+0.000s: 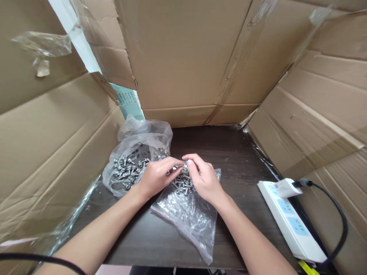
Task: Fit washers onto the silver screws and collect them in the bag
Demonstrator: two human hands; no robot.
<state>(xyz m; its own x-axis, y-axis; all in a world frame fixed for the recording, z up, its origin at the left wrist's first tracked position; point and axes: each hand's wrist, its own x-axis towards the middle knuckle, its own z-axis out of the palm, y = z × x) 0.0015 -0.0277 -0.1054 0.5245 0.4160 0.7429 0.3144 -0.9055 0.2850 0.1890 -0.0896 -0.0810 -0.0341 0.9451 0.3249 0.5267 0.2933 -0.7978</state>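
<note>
My left hand (156, 175) and my right hand (202, 176) meet over the middle of a dark wooden table (229, 152). Their fingertips pinch one small metal screw (185, 165) between them. Just below the fingers lies a pile of several silver screws (183, 184) on a flat clear plastic bag (189, 214). To the left an open, crumpled clear bag (140, 141) holds several more screws (126, 172).
Cardboard walls stand on the left (51, 145), at the back (186, 57) and on the right (315, 114). A white power strip (289, 221) with a white plug and black cable (338, 214) lies at the right edge. Another black cable (34, 259) crosses the lower left.
</note>
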